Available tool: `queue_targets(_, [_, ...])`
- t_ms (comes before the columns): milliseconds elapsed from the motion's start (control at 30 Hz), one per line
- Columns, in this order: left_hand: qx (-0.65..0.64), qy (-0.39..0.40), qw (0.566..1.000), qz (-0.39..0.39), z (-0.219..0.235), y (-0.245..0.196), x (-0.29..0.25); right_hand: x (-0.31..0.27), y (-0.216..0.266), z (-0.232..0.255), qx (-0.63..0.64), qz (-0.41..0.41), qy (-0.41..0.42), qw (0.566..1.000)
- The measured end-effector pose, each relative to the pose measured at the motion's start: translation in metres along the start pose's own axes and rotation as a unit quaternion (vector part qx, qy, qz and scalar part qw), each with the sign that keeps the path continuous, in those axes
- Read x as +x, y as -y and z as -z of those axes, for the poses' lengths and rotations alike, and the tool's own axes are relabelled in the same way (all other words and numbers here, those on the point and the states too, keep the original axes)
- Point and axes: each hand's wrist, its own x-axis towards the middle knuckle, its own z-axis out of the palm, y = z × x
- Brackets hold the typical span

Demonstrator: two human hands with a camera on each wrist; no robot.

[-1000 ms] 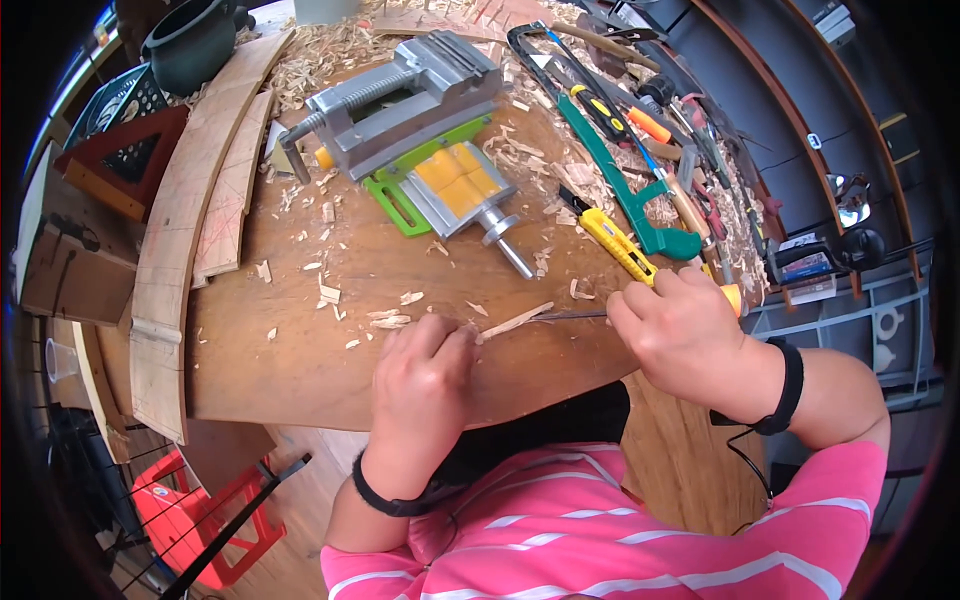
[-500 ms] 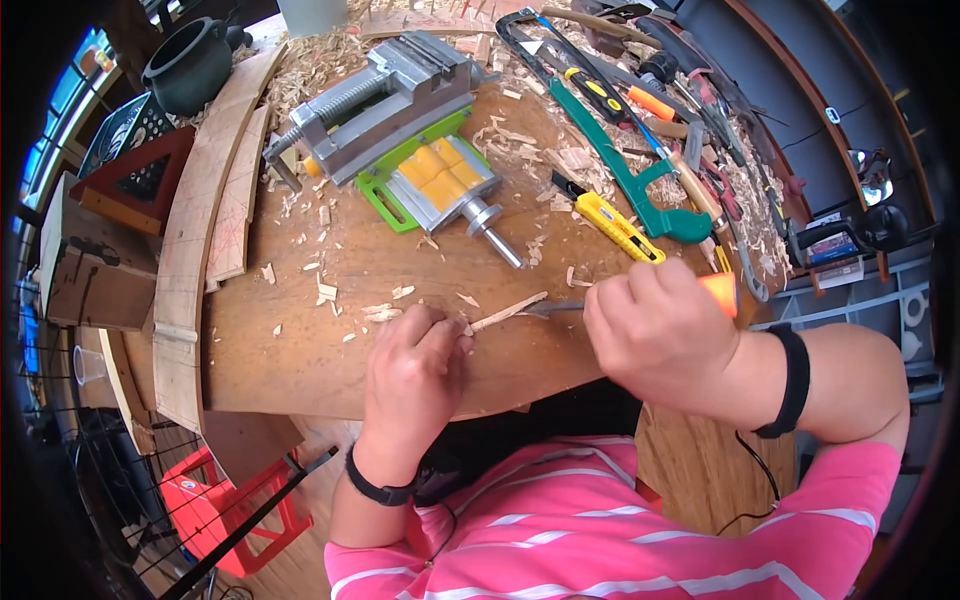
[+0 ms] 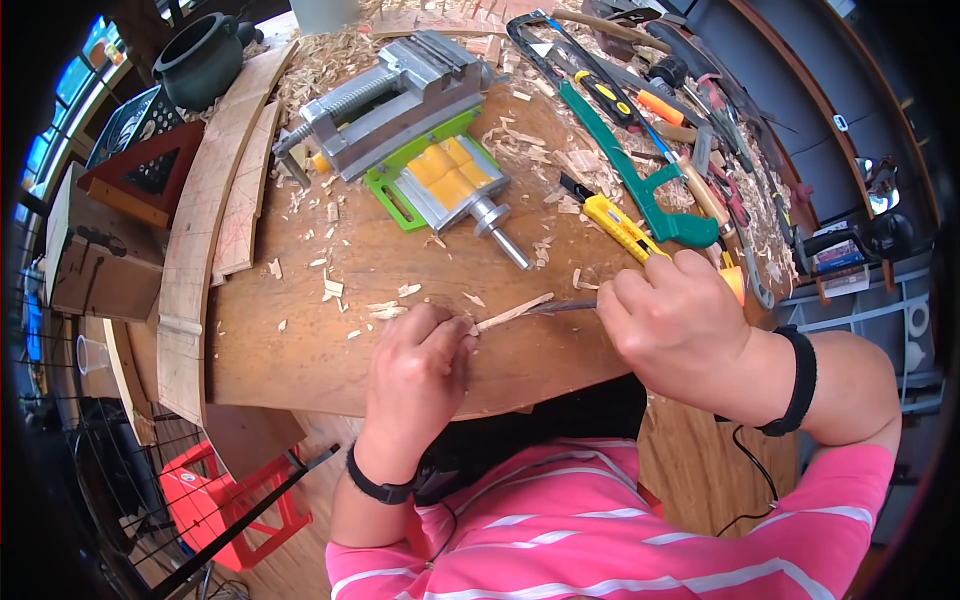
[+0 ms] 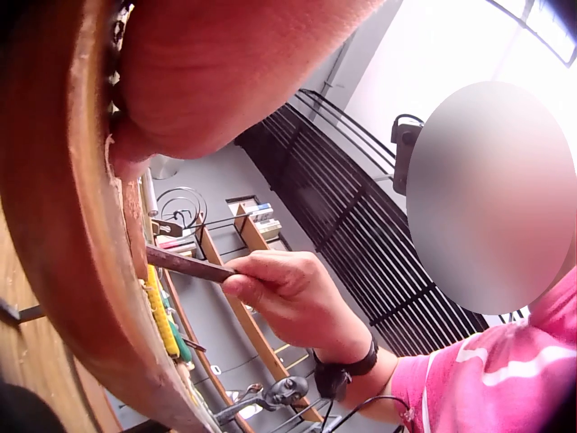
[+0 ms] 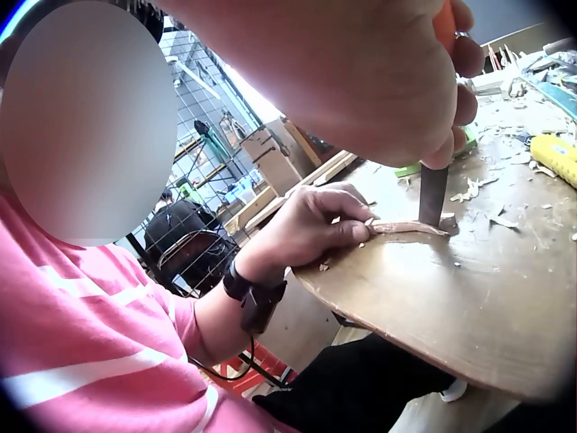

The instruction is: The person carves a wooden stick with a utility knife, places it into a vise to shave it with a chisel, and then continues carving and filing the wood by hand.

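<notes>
My left hand point(image 3: 415, 365) pinches one end of a thin wood strip point(image 3: 515, 313) low over the table's near edge. In the right wrist view the strip point(image 5: 406, 226) lies along the tabletop, its bark-like side showing. My right hand point(image 3: 680, 315) grips a chisel with an orange handle point(image 3: 736, 283), fingers curled round it. The chisel's flat steel blade point(image 5: 433, 197) slants down onto the strip's free end, and its tip sits right at the wood. From the left wrist view, the dark blade point(image 4: 189, 262) reaches from the right hand to the strip.
A metal vise point(image 3: 400, 105) on a green and yellow base stands mid-table. A yellow utility knife point(image 3: 620, 227) and a green-handled saw point(image 3: 675, 225) lie close beyond my right hand. Long boards point(image 3: 200, 280) line the left side, with wood shavings point(image 3: 330, 70) scattered about.
My right hand shifts slightly rightward and away from me with the chisel over the last half second. The left hand keeps its pinch on the strip. The head view drifts a little.
</notes>
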Motion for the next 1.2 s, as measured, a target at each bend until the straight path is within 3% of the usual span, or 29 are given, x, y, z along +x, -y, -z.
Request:
queue_targets(267, [-0.010,-0.004,1.000,-0.013,0.000,0.003,0.001,0.015,0.012,0.014,-0.051,0.020,-0.001,0.998])
queue_targets(667, [-0.008,0.001,1.000,-0.003,-0.001,0.003,0.000,0.009,0.014,0.011,-0.002,-0.023,0.026,0.999])
queue_targets(767, [-0.004,-0.004,1.000,-0.004,0.000,0.000,0.001,0.025,0.029,0.021,-0.163,0.044,0.059,0.984])
queue_targets(800, [-0.002,-0.003,1.000,-0.006,0.000,-0.001,0.001,0.028,0.036,0.022,-0.163,0.041,0.057,0.984])
queue_targets(900, [0.001,-0.009,1.000,0.001,-0.002,0.000,-0.001,0.032,0.052,0.021,-0.403,0.151,0.046,0.902])
queue_targets(933, [-0.003,-0.010,1.000,-0.002,-0.002,0.001,-0.001,0.030,0.049,0.021,-0.405,0.150,0.045,0.901])
queue_targets(1033, [0.000,-0.010,1.000,-0.010,-0.003,0.006,-0.002,0.016,0.028,0.019,-0.194,0.090,0.045,0.976])
queue_targets(1067, [0.003,-0.006,1.000,-0.012,-0.003,0.006,-0.002,0.007,0.019,0.017,-0.194,0.087,0.046,0.976])
queue_targets(1133, [0.015,0.001,1.000,-0.003,-0.003,0.003,-0.001,-0.013,0.000,0.007,0.062,-0.005,0.068,0.996])
queue_targets(1200, [0.033,0.008,0.999,0.004,-0.003,-0.001,-0.001,-0.033,-0.007,-0.002,0.097,-0.053,0.100,0.989])
